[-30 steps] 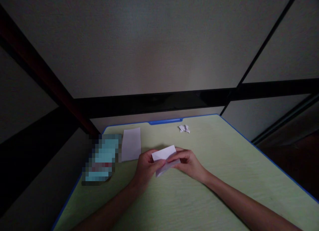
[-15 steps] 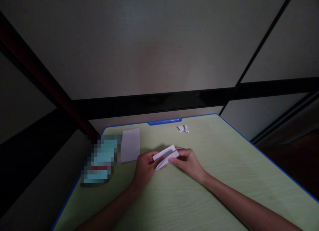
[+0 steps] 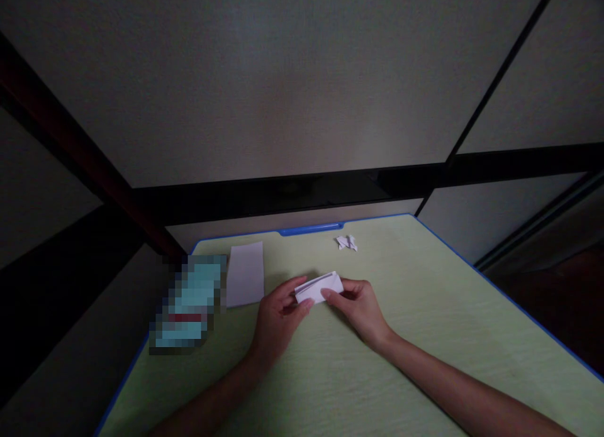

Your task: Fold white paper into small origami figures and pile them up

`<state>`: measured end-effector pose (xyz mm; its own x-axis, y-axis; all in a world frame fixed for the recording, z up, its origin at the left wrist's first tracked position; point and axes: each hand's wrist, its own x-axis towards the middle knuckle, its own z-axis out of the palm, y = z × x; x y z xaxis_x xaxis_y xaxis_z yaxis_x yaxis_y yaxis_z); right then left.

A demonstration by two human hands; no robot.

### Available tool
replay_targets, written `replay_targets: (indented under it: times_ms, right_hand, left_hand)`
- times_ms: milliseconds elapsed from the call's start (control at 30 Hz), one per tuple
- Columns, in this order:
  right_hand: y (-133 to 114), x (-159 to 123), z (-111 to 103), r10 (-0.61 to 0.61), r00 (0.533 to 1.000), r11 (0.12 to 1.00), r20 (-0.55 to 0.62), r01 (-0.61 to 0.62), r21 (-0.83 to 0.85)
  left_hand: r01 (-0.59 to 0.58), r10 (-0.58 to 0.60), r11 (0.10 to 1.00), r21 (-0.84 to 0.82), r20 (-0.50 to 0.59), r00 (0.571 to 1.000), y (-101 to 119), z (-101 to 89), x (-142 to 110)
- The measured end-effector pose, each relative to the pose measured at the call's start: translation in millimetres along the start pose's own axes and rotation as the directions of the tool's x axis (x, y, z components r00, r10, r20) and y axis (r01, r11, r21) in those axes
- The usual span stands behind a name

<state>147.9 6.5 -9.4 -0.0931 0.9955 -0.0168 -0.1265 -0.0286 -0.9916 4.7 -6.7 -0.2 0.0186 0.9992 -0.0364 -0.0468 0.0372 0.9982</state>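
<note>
Between my two hands is a folded piece of white paper (image 3: 317, 289), a narrow strip in layers with a thin gap along its far edge. My left hand (image 3: 279, 314) pinches its left end, thumb on the near face and fingers behind. My right hand (image 3: 359, 307) grips the right end, its thumb pressed on the front face and its fingers partly hidden behind the paper. Past the hands lies a small folded white paper piece (image 3: 346, 243). A flat stack or sheet of white paper (image 3: 246, 275) rests to the left of my left hand.
The pale green table (image 3: 453, 336) has a blue rim and a blue groove (image 3: 311, 229) at its far edge. At the left edge lies a pixelated, turquoise-screened object (image 3: 191, 305). A panelled cabinet front (image 3: 292, 97) stands right behind the table.
The paper's two flaps, spread apart before, are now pressed nearly together into a flatter strip. My left thumb has come onto its near face. Both hands stay in about the same place.
</note>
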Motion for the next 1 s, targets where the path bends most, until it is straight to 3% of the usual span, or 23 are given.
replay_targets:
  times_ms: [167,533,1000]
  right_hand:
    - [-0.4,-1.1,0.1,0.009,1.0,1.0,-0.001,-0.009,-0.007]
    - [-4.8,-2.2,1.5,-0.103,0.995,0.983,-0.01,0.103,0.149]
    - [2.5,1.1,-0.8,0.014,0.992,0.983,-0.127,0.01,0.184]
  left_hand:
    - [-0.023,0.028,0.998,0.06,-0.085,0.996,-3.7,-0.1,3.2]
    - [0.027,-0.029,0.999,-0.018,-0.1,0.995,4.2,-2.8,3.9]
    - [0.032,-0.041,0.997,-0.074,-0.122,0.992,5.9,-0.9,2.4]
